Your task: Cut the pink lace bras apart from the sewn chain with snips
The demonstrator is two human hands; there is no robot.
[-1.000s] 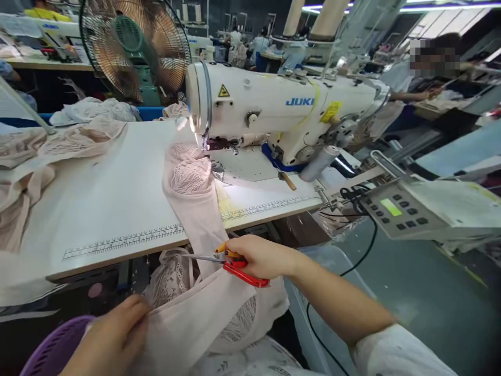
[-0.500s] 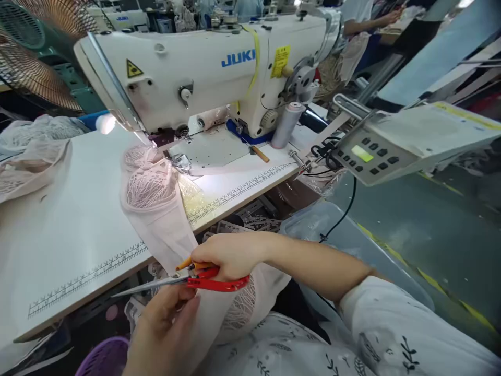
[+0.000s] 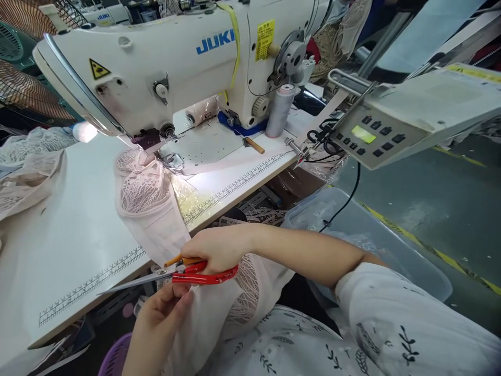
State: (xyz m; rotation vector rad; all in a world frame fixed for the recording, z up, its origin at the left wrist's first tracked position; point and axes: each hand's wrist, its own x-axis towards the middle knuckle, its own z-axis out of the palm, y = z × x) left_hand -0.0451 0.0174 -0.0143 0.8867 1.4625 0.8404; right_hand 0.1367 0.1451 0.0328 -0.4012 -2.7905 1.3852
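Red-handled scissors (image 3: pixel 205 277) are in my right hand (image 3: pixel 225 246), their long blades pointing left above my left hand. An orange thin-handled tool (image 3: pixel 173 260), of a kind I cannot make out, is in the same grip. My left hand (image 3: pixel 162 313) pinches the edge of pale pink fabric below the scissors. That fabric is part of a lace bra (image 3: pixel 151 196), with one cup on the table by the sewing machine's needle area and another cup (image 3: pixel 246 292) over my lap. Fingertips of my right hand are partly hidden behind the handles.
A white sewing machine (image 3: pixel 156 68) stands on the white table (image 3: pixel 90 209), which has a printed ruler along its edge. A thread cone (image 3: pixel 280 112) and a control panel (image 3: pixel 376 138) are to the right. Below are a clear plastic bin (image 3: pixel 407 256) and a purple basket (image 3: pixel 113 357).
The view has shifted slightly closer to the machine. Both hands, with the scissors and fabric, appear a little further left; the grips look the same.
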